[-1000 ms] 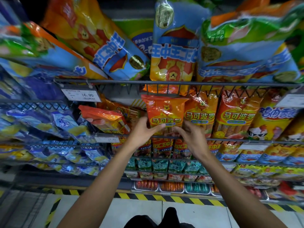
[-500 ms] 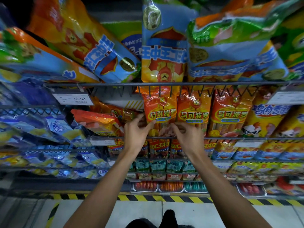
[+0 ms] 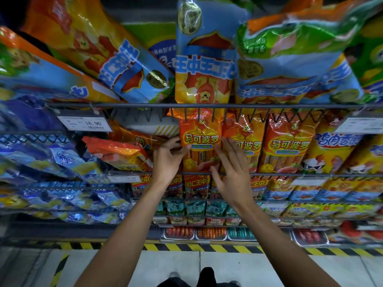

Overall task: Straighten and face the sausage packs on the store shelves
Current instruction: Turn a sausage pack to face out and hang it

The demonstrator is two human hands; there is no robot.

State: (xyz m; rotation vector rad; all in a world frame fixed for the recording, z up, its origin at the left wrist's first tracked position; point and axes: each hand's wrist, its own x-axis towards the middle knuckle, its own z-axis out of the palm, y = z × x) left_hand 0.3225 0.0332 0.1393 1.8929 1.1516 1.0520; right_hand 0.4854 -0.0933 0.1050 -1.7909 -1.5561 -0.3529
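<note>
From the head camera, looking down a wall of wire shelves, the left hand (image 3: 167, 160) grips the left edge of an orange sausage pack (image 3: 199, 141) that stands upright on the middle shelf, thumb on its front and the other fingers curled out of sight behind it. The right hand (image 3: 232, 172) lies against the pack's right edge with fingers fairly straight and spread, fingertips touching the wrapper; whether the thumb presses the pack cannot be told. The pack's top is hidden behind the wire rail (image 3: 207, 105) of the shelf above, and its bottom is partly covered by the right hand. Just beside it on the right stand two matching packs (image 3: 288, 146), facing front. To the left an orange pack (image 3: 118, 152) lies tilted on its side. A price tag (image 3: 85, 123) reads 16.90; the smaller tags are too blurred to read. Big bags (image 3: 204, 65) on the top shelf are cut off by the frame edge.
</note>
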